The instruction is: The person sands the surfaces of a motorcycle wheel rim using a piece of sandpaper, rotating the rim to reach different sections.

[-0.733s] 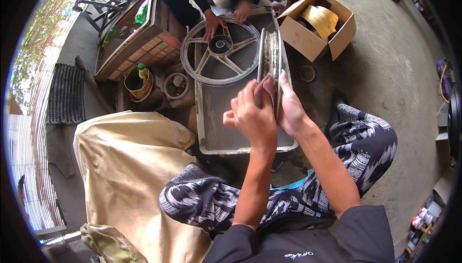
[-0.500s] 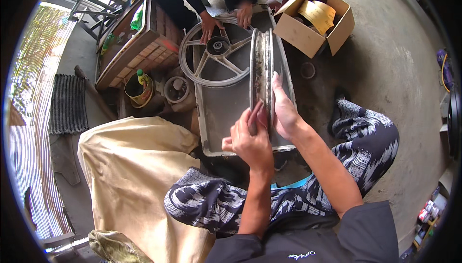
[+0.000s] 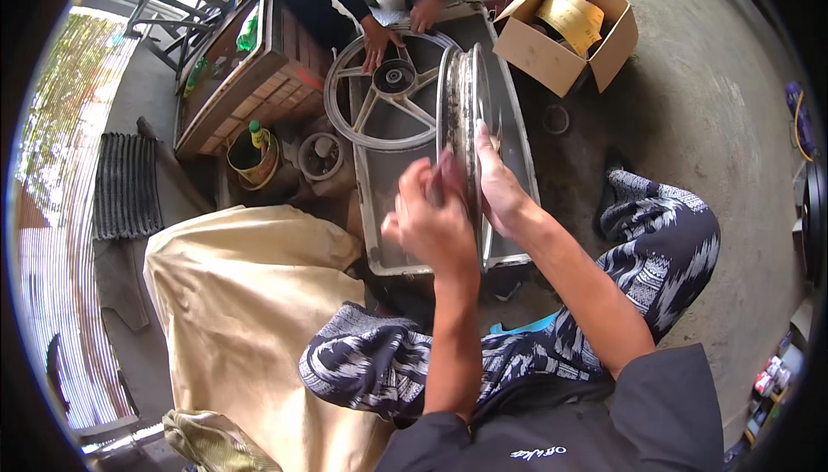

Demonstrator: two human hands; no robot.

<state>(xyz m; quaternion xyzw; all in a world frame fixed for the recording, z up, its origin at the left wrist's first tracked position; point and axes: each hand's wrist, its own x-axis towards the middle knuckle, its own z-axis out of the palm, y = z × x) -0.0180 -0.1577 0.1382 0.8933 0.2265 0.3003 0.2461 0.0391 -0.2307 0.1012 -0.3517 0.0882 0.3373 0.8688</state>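
Note:
A wheel rim (image 3: 460, 97) stands on edge over the grey tray (image 3: 397, 204), its worn, dark-spotted outer channel facing me. My right hand (image 3: 503, 191) steadies it from the right, thumb up along its edge and the other fingers mostly hidden behind. Pinched in my left hand (image 3: 434, 229) is a folded reddish-brown piece of sandpaper (image 3: 446, 180), held against the channel's near part; the hand is slightly blurred. Beyond, a second spoked wheel (image 3: 366, 114) lies over the tray's far left, with a co-worker's hand (image 3: 377, 43) on its rim.
An open cardboard box (image 3: 539, 56) with yellow sheets stands at the far right. Left of the tray are a bucket (image 3: 254, 166) holding a green bottle and a white tub (image 3: 321, 157). A beige cloth (image 3: 250, 299) drapes something near my left knee. A wooden cabinet (image 3: 267, 88) stands behind.
My left hand has moved up and slightly left along the channel with the sandpaper. The rim in my hands has turned a little, showing more of its right side. One co-worker's hand has drawn back.

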